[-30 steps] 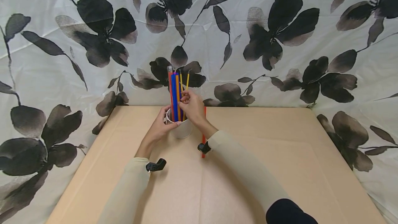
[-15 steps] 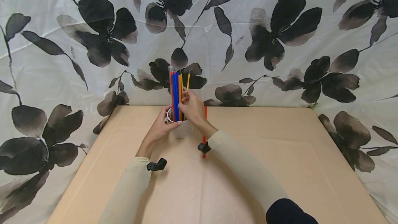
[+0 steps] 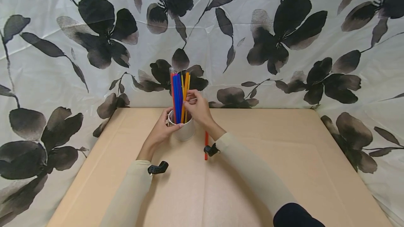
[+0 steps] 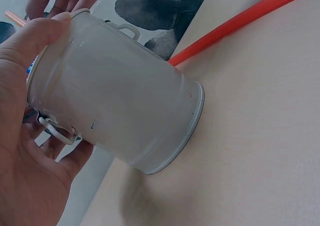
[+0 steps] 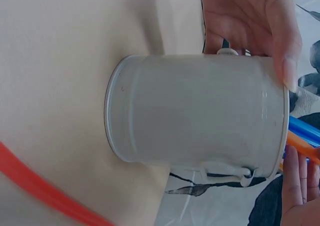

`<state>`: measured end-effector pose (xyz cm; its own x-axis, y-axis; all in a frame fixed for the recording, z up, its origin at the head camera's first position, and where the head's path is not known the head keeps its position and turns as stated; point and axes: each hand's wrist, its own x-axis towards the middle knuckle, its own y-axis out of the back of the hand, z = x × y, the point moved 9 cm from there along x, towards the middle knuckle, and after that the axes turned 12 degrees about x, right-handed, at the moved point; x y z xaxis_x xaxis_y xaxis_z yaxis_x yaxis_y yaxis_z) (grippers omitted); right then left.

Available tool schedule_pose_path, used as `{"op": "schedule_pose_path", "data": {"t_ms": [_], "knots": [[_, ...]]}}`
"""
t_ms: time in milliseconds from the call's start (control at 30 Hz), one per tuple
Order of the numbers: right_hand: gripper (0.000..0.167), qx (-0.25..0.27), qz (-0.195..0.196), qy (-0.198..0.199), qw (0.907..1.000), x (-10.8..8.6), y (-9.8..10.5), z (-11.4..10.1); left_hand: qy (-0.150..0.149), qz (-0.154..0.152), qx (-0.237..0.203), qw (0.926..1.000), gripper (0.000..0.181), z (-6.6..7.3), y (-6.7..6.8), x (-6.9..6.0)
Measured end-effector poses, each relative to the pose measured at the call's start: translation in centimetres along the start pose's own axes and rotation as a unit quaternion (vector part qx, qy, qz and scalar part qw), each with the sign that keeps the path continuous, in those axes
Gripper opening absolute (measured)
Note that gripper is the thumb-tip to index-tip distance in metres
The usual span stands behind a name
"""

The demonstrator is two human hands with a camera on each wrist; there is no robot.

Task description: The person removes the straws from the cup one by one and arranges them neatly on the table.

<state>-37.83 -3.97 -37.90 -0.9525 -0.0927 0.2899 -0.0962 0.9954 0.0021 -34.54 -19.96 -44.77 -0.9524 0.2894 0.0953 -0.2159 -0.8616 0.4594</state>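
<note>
A whitish metal pail (image 4: 120, 91) with small side handles stands on the table, holding several long straws: red, blue (image 3: 177, 97) and orange (image 3: 187, 87). My left hand (image 3: 161, 129) grips the pail from its left side, the thumb (image 5: 290, 73) along the rim and the other fingers around the far side. Above the rim, my right hand (image 3: 199, 108) pinches an orange straw at the right of the bunch; its fingertips partly hide the grip. A red straw (image 4: 235, 28) lies on the table right of the pail, partly under my right forearm in the head view.
The pail is near the back edge of the light wooden table (image 3: 252, 157). A white cloth with dark flowers (image 3: 227, 62) hangs behind it and spreads along both sides. Dark wrist cameras (image 3: 157, 168) sit on both sleeves.
My right hand has shifted slightly right, and orange straws now lean right with it. The thin yellow stick that stood apart at the right no longer shows separately. My left hand stays on the pail.
</note>
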Motion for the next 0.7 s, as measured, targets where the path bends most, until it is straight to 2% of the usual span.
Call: {"op": "schedule_pose_path", "data": {"t_ms": [233, 500, 700], "knots": [[0.037, 0.033, 0.015, 0.016, 0.9992, 0.1, 0.9, -0.8, 0.017, -0.002, 0.002, 0.9998, 0.08, -0.3, 0.0, -0.1], [0.038, 0.07, 0.029, 0.029, 0.9967, 0.6, 1.7, -1.9, 0.017, -0.003, 0.002, 0.9998, 0.082, -0.4, 0.2, 0.1], [0.039, 0.088, 0.018, 0.026, 0.9956, 0.7, 2.1, -2.8, 0.014, 0.0, 0.002, 0.9999, 0.084, -0.4, 0.1, 0.2]]}}
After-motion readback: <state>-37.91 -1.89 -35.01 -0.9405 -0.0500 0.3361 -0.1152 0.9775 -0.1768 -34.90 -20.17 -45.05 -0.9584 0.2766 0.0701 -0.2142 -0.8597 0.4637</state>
